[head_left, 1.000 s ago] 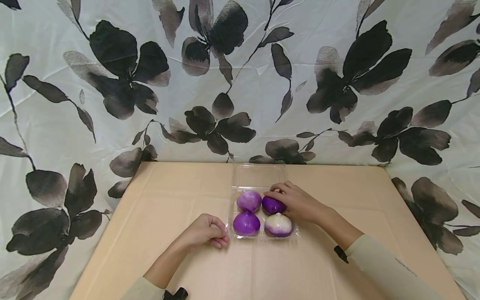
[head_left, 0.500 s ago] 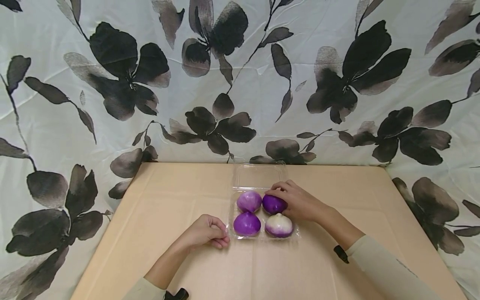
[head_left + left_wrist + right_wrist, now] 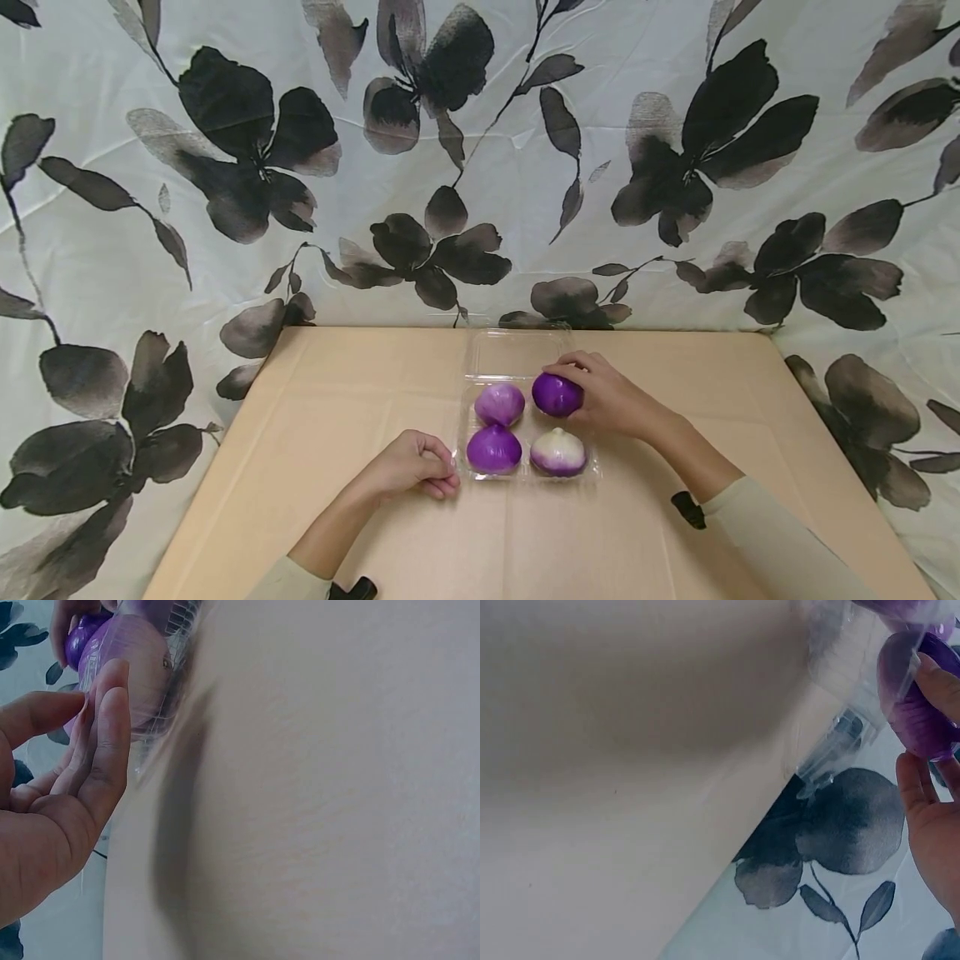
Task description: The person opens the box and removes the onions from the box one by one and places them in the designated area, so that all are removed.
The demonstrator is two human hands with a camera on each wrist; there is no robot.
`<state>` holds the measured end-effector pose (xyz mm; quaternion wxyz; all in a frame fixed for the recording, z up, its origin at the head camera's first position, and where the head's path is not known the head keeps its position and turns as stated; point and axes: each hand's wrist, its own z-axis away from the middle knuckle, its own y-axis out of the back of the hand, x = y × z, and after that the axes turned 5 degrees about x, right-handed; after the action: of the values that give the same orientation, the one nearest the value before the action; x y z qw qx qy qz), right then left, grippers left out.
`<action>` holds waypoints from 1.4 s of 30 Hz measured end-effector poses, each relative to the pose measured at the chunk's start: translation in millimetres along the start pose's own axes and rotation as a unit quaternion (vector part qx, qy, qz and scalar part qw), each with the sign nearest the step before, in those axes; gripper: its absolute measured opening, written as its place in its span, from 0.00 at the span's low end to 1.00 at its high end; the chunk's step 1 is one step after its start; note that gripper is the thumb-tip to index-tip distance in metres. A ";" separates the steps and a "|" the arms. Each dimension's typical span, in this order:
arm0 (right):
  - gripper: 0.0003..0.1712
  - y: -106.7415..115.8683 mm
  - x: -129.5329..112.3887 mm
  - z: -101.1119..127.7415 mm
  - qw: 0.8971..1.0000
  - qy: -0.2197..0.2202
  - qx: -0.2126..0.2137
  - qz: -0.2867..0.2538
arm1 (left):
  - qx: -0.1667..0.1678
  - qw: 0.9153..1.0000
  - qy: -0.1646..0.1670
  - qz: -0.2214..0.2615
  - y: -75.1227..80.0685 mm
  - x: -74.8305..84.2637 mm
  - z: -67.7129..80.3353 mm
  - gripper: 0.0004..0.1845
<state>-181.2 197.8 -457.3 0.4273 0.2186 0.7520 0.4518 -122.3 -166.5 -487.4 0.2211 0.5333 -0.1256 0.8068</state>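
A clear plastic clamshell tray [image 3: 525,477] lies on the tan table [image 3: 360,392], its lid [image 3: 513,350] folded back flat. My right hand [image 3: 576,385] grips a dark purple onion [image 3: 556,395] and holds it just above the tray's back right pocket; the right wrist view shows the onion [image 3: 911,712] against my fingers [image 3: 930,787]. A pale purple onion [image 3: 498,403], a purple onion [image 3: 492,448] and a white-and-purple onion [image 3: 557,452] sit in the other pockets. My left hand [image 3: 441,472] rests on the table, with its fingers [image 3: 105,727] against the tray's front left corner.
White cloth with dark flowers [image 3: 225,167] hangs behind the table and drapes both sides. The table's back edge runs just behind the lid. Bare tabletop lies left, right and in front of the tray.
My right hand has lifted the dark purple onion up and slightly back out of its pocket. The left hand and the other onions have not moved.
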 end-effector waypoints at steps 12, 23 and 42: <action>0.46 21.0 12.0 7.5 0.998 -0.011 0.053 -0.011 | -0.003 1.000 0.000 0.001 1.9 0.5 3.1 0.07; 0.49 37.2 30.3 11.1 0.993 -0.045 0.111 -0.019 | -0.006 1.000 -0.001 -0.002 2.0 0.6 2.9 0.08; 0.49 39.6 76.7 8.8 0.978 -0.110 0.166 -0.054 | -0.001 1.000 0.002 0.005 0.4 2.1 1.4 0.08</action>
<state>-217.4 276.7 -459.1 0.4887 0.2941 0.7758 0.2699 -122.0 -167.0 -484.9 0.2181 0.5307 -0.1286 0.8088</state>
